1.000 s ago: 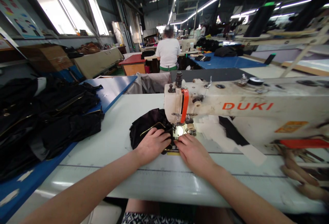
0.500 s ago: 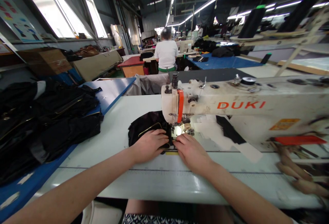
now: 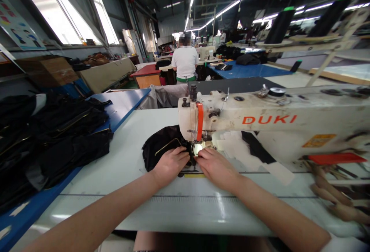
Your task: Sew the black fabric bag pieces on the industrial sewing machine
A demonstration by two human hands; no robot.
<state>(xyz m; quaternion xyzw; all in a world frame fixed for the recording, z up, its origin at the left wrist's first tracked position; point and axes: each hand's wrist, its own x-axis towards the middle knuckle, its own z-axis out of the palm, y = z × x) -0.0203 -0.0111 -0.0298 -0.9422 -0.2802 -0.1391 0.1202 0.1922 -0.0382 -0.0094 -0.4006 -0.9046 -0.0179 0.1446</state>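
The hands [image 3: 171,163] are bare, as are both forearms [image 3: 115,209]. A whitish sleeve [image 3: 342,243] shows at the near right, ending around the elbow [image 3: 320,236].

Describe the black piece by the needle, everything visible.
The black piece looks like soft, rumpled fabric with a slight sheen and a bent gold-coloured line, perhaps a zipper. It lies on the pale table, partly hidden by the head of the sewing machine. The left hand rests on its near right part; the right hand is by its right edge, contact unclear.
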